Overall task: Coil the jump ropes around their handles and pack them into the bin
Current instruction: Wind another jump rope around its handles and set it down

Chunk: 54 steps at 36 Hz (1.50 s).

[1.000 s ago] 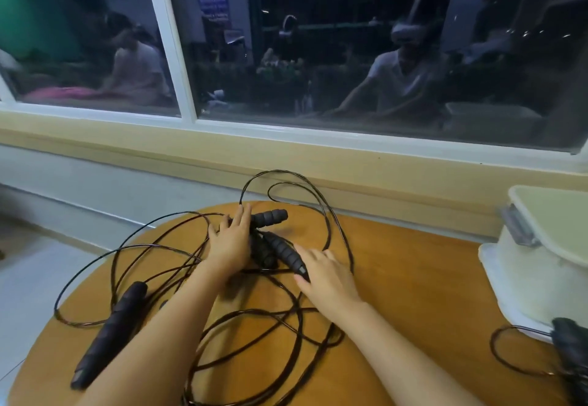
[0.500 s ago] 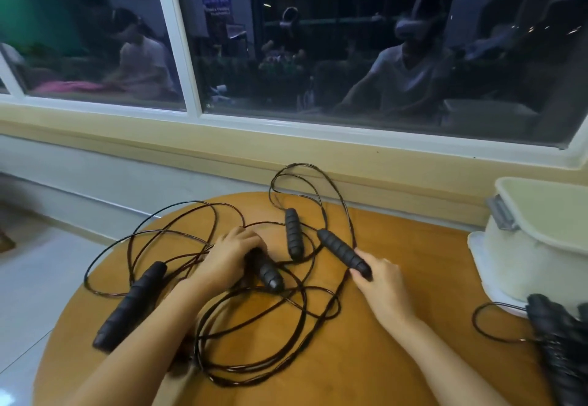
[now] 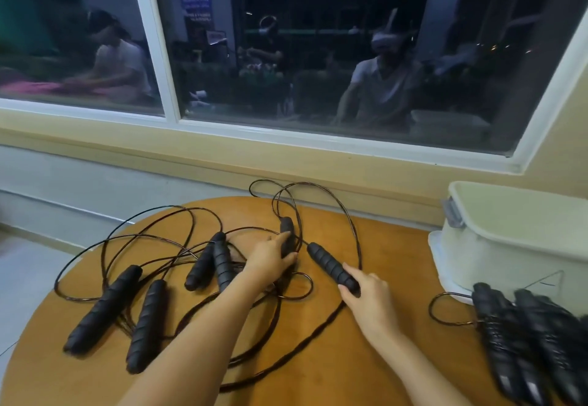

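Under a wide dark window (image 3: 318,55), on a round wooden table (image 3: 334,374), with a white plastic bin (image 3: 509,246) at the far right edge. Sprawled over the middle and left of the table: a loose tangle of black jump ropes (image 3: 318,325), none of it coiled. At the near right, just in front of the bin and not yet packed: a wound bundle of ropes (image 3: 525,342). Among the loose cord, two pairs of ribbed handles at left, plus two single ones at centre.

Left hand (image 3: 270,264) reaching to the far handle (image 3: 287,230), fingers outstretched and touching it, no closed grip visible. Right hand (image 3: 372,302) curled around the near end of the right handle (image 3: 329,265).

Judged step: gathering the two handles of one rope before winding. For a clean job:
- Trace the cord from each handle first to confirm a shared rope.
- Lift the pair slowly, letting crossed loops slip off rather than cinch.
- Hold both handles side by side.
- Wind in snug, even turns and tuck the tail before moving to the bin.
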Tool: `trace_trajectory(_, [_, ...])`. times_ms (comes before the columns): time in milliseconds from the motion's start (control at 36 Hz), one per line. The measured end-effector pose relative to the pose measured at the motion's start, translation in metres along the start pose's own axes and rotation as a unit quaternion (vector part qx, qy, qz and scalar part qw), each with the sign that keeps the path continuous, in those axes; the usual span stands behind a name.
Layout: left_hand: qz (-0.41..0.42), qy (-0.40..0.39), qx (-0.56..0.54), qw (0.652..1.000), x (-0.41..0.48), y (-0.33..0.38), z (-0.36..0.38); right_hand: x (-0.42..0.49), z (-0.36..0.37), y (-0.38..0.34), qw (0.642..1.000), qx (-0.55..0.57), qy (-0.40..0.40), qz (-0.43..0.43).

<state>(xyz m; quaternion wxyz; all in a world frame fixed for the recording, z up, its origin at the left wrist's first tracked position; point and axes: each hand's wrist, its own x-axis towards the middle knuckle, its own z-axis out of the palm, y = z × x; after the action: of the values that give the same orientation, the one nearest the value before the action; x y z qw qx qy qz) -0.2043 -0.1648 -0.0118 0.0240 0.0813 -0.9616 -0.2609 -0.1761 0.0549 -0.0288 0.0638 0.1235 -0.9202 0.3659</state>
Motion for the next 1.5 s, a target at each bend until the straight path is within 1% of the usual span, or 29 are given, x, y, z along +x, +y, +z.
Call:
trace_trajectory(139, [-0.025,0.044,-0.099,0.994,-0.003,0.012,0.002,-0.001,-0.008,0.003,1.000,-0.006,0.012,0.004])
trace_trajectory(222, [-0.035,0.052,-0.192,0.979,-0.022,0.023,-0.005,-0.008,-0.019,0.004,0.999,0.000,0.039,0.010])
trace_trajectory(306, [-0.037,0.004,-0.278,0.960,-0.057,0.036,-0.009,-0.022,-0.035,0.005,0.998,0.002,0.063,0.019])
trace_trajectory(389, [-0.063,-0.055,-0.354,0.931,-0.098,0.053,-0.007,-0.046,-0.047,0.008,0.996,-0.013,0.082,0.014])
trace_trajectory(472, [-0.080,-0.101,-0.373,0.919,-0.140,0.070,0.000,-0.080,-0.055,0.008,0.996,-0.010,0.091,0.014])
trace_trajectory(556, [-0.075,-0.137,-0.358,0.921,-0.175,0.082,0.009,-0.116,-0.057,0.011,0.995,-0.001,0.098,0.019])
trace_trajectory(667, [-0.075,-0.153,-0.326,0.930,-0.207,0.087,0.025,-0.159,-0.055,0.016,0.995,0.006,0.094,0.033])
trace_trajectory(750, [-0.080,-0.152,-0.309,0.935,-0.224,0.087,0.035,-0.183,-0.053,0.018,0.997,0.030,0.066,0.020])
trace_trajectory(833, [-0.076,-0.122,-0.280,0.949,-0.234,0.090,0.042,-0.200,-0.051,0.018,0.999,0.039,0.001,-0.017])
trace_trajectory(889, [-0.073,-0.090,-0.237,0.965,-0.235,0.092,0.045,-0.206,-0.050,0.020,0.998,0.035,-0.032,-0.039])
trace_trajectory(944, [-0.071,-0.062,-0.180,0.979,-0.234,0.094,0.050,-0.209,-0.052,0.023,0.996,0.040,-0.063,-0.038])
trace_trajectory(1028, [-0.078,-0.025,-0.051,0.995,-0.228,0.094,0.056,-0.209,-0.056,0.030,0.994,0.029,-0.097,-0.041])
trace_trajectory(1111, [-0.073,-0.013,0.049,0.996,-0.223,0.099,0.059,-0.205,-0.063,0.039,0.996,0.026,-0.082,-0.036])
trace_trajectory(1194, [-0.059,-0.016,0.072,0.996,-0.219,0.103,0.060,-0.198,-0.072,0.049,0.999,0.036,-0.037,-0.005])
trace_trajectory(1278, [-0.011,-0.037,0.078,0.996,-0.213,0.100,0.055,-0.189,-0.080,0.057,0.999,0.030,-0.023,0.009])
trace_trajectory(1333, [0.046,-0.081,0.067,0.993,-0.212,0.094,0.047,-0.181,-0.086,0.061,0.999,0.020,-0.027,-0.002])
trace_trajectory(1417, [0.144,-0.185,0.044,0.971,-0.215,0.078,0.033,-0.174,-0.094,0.064,0.999,0.003,-0.042,-0.028])
trace_trajectory(1472, [0.197,-0.227,0.040,0.953,-0.217,0.065,0.028,-0.169,-0.097,0.068,0.996,-0.019,-0.058,-0.069])
trace_trajectory(1500, [0.217,-0.230,0.039,0.948,-0.219,0.059,0.026,-0.168,-0.098,0.071,0.992,-0.033,-0.073,-0.093])
